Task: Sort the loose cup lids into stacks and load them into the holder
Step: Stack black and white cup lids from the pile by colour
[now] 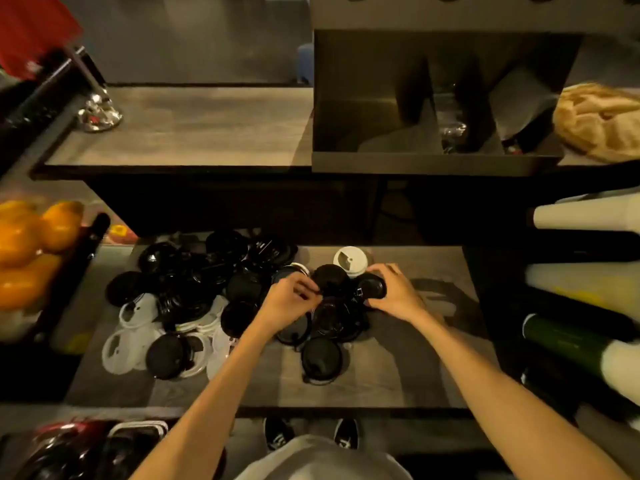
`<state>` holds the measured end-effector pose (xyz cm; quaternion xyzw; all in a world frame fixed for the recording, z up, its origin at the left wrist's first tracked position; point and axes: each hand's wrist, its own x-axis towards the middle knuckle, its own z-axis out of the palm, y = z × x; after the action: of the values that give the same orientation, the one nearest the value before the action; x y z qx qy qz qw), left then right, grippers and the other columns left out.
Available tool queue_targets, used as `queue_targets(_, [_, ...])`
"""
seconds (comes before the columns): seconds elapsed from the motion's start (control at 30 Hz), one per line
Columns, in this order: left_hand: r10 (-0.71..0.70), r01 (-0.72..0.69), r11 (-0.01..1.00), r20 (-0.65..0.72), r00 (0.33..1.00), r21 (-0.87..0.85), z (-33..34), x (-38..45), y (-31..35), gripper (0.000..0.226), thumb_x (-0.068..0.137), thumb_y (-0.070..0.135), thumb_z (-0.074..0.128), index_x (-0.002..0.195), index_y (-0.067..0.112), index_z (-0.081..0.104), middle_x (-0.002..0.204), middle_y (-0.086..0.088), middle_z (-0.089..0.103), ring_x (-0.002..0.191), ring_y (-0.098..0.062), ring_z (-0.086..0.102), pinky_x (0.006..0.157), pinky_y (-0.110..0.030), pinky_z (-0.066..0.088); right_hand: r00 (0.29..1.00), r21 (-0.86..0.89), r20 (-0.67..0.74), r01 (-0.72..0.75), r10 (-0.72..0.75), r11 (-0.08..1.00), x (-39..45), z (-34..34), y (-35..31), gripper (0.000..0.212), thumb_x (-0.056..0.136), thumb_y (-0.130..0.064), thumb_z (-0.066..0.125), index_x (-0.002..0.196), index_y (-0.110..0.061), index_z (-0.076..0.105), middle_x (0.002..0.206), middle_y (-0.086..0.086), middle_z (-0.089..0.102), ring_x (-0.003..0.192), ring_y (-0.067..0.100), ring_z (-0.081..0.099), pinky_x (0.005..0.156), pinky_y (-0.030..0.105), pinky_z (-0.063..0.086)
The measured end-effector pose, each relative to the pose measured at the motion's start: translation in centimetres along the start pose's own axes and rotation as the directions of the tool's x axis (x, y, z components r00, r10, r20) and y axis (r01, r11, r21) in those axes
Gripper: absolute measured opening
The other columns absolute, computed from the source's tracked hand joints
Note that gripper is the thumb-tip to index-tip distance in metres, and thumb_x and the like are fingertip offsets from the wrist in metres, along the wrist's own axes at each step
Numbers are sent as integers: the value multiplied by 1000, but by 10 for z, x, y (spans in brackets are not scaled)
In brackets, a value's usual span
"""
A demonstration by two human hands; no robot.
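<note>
A heap of loose black lids (194, 278) and white lids (133, 311) covers the left and middle of the lower wooden counter (398, 372). A short stack of white lids (350, 260) stands at the back. My left hand (289, 299) pinches the edge of a black lid (330, 278) in the middle. My right hand (394, 292) grips a black lid (371, 286) just to its right. The dark metal holder (415, 161) with divided slots sits on the upper shelf, far right of centre.
Oranges (31, 247) fill a bin at the left edge. Sleeves of cups (585, 216) lie stacked on the right. A paper bag (602, 119) sits beside the holder. A shiny metal base (98, 114) stands on the upper shelf at left.
</note>
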<state>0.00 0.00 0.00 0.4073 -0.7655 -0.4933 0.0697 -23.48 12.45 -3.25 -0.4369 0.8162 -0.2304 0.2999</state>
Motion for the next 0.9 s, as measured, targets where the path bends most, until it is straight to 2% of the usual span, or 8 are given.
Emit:
queue_targets(0.1, [43,-54,939,41,998,339,23,-4,-18,46,75,25,86,113,23,60,111,2,60,99,-18,62,89,-42,55,994,-194,103,42,-22,980,9,12,11,102,70,-10,89,157,-17,36,164,2,25,145,33,35,117,45,38])
queue_targets(0.13, [36,-55,931,59,998,362,29,-9,-19,51,75,27,86,116,25,57,114,2,56,105,-20,60,92,-43,54,992,-216,125,34,-7,976,11,14,9,106,69,-9,90,158,-17,34,165,2,22,146,34,33,117,46,37])
queue_targets(0.33, [-25,7,923,43,999,385,51,-14,-19,56,81,22,82,128,20,52,124,-2,49,118,-26,51,97,-44,50,995,-276,100,43,-16,960,21,17,14,97,73,-17,92,155,-17,40,157,4,38,140,32,43,112,44,43])
queue_targets(0.47, [-20,15,920,7,1000,392,63,-16,-23,61,81,21,82,132,18,50,132,-4,48,127,-28,46,102,-45,49,999,-163,-7,50,-52,985,12,8,26,88,71,-19,93,147,-17,49,148,5,48,133,32,49,109,45,45])
queue_targets(0.57, [20,-3,908,-36,999,419,71,-17,-23,72,80,22,84,140,17,44,142,-6,42,133,-30,41,108,-44,45,991,-47,-89,93,-97,995,-1,-5,36,85,70,-15,94,144,-15,52,145,6,53,132,30,51,107,38,43])
queue_targets(0.67, [66,-34,910,-65,996,413,82,-17,-21,83,78,21,86,147,16,39,148,-5,38,139,-30,37,109,-46,44,993,2,-101,66,-66,998,-21,-16,55,83,70,-16,94,140,-17,51,141,5,57,128,27,55,101,33,44])
queue_targets(0.77, [72,-34,912,-78,994,409,90,-15,-22,93,76,21,88,152,17,34,153,-3,35,145,-29,33,109,-47,46,999,-3,-28,45,-45,999,-44,-20,78,84,68,-23,96,138,-25,50,140,0,58,127,24,57,101,39,51])
queue_targets(0.9, [49,-3,911,-99,994,413,94,-14,-26,99,76,22,89,155,16,29,157,-3,34,147,-25,31,111,-46,45,985,-58,153,83,-74,995,-67,-15,105,82,66,-23,96,136,-30,52,139,-5,57,131,19,53,106,38,48])
